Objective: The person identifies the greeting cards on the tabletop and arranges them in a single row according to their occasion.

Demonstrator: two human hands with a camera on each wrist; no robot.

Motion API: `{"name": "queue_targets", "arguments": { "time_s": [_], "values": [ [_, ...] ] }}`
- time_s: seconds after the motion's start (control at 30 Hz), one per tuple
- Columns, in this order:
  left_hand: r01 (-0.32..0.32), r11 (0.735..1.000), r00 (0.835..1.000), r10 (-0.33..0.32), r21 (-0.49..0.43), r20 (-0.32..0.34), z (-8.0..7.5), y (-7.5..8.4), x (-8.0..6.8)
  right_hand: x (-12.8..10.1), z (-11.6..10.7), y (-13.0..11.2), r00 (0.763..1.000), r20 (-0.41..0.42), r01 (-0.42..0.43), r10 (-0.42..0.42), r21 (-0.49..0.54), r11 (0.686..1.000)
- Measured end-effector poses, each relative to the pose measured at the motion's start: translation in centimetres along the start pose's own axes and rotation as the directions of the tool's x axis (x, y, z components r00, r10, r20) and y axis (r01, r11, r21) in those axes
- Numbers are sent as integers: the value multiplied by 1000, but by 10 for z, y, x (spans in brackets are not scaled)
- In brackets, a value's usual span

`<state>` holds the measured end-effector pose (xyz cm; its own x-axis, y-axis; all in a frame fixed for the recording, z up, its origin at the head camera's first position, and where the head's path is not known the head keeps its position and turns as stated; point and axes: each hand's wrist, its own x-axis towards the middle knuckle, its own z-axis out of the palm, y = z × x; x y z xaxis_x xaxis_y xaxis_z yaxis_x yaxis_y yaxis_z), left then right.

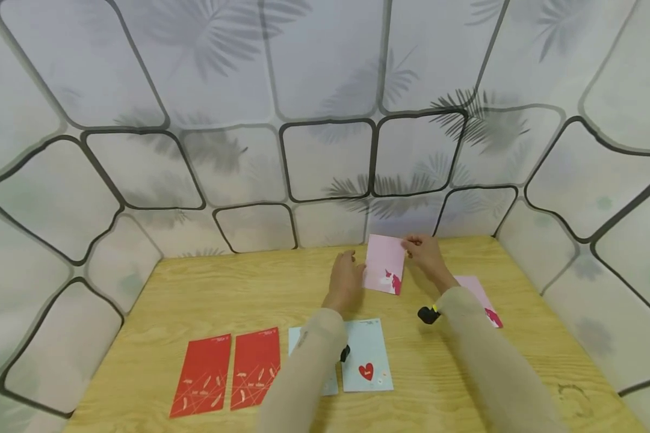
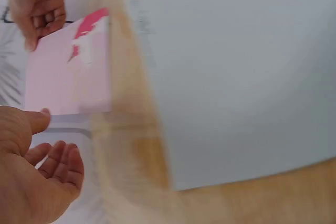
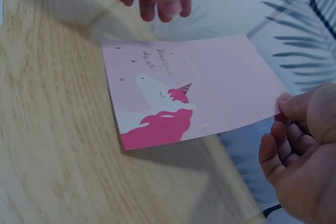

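six cards show in the head view, in three pairs by colour. two red cards [image 1: 201,375] [image 1: 256,368] lie side by side at the lower left of the frame, flat on the wooden bench [image 1: 238,294]. two light blue cards sit just right of them at the lower middle: one with a red heart [image 1: 367,355] lies in full view, the other [image 1: 295,337] is mostly hidden under the left forearm. two pink unicorn cards make the third pair: one [image 1: 479,297] lies flat at the right of the frame, partly covered by the right sleeve, and the other pink unicorn card [image 1: 384,263] is held up near the middle of the frame, by the back edge of the bench.

the right hand [image 1: 425,252] pinches that raised card at its top right corner between thumb and curled fingers; the right wrist view shows the thumb pressed on the card's edge, with the unicorn print facing the camera. the left hand [image 1: 345,279] is relaxed and open, fingers loosely spread, just beside the card's left edge; whether it touches the card i cannot tell. it holds nothing. the left wrist view is blurred, yet shows its empty palm under the pink card.
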<state>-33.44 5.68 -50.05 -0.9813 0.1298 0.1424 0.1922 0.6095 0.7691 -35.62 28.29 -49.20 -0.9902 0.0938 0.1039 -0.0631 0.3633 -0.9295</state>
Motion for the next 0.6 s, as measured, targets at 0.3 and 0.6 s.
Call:
{"name": "queue_targets", "arguments": {
  "time_s": [0.3, 0.6],
  "values": [
    [-182, 975, 979, 167, -126, -120, -18, 27, 14, -16, -22, -28, 998, 60, 28, -34, 102, 994],
    [-296, 937, 940, 252, -183, -230, -30, 54, 4, -37, -34, -57, 990, 119, 67, -78, 92, 994]
  ]
}}
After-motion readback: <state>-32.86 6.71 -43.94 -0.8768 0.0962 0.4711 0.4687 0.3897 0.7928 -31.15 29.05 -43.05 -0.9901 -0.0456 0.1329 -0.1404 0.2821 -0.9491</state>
